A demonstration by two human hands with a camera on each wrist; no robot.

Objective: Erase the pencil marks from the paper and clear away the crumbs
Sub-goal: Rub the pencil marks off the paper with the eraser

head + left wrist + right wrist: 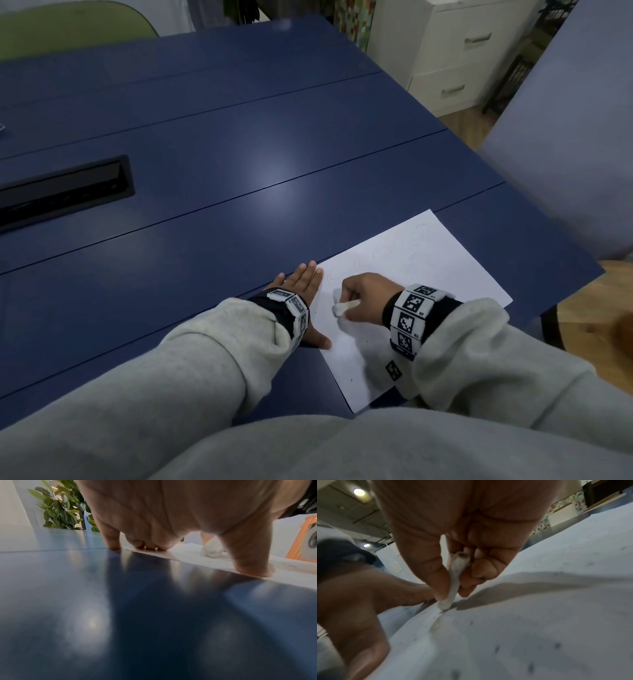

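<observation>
A white sheet of paper (pixel 411 274) lies on the blue table (pixel 205 154) near its right front corner, with faint pencil marks (pixel 394 250) on its far part. My right hand (pixel 363 294) pinches a white eraser (pixel 344 306), whose lower end touches the paper (pixel 539 615); in the right wrist view the eraser (pixel 453 580) sits between thumb and fingers. My left hand (pixel 301 291) lies flat with straight fingers on the paper's left edge, thumb (pixel 248 561) on the sheet. Dark crumbs (pixel 496 649) dot the near part of the paper.
A black recessed socket panel (pixel 65 192) is set in the table at the left. A white drawer cabinet (pixel 455 51) stands beyond the table's right edge. A green chair back (pixel 68 24) shows at the far left, a plant (pixel 60 509) behind the table.
</observation>
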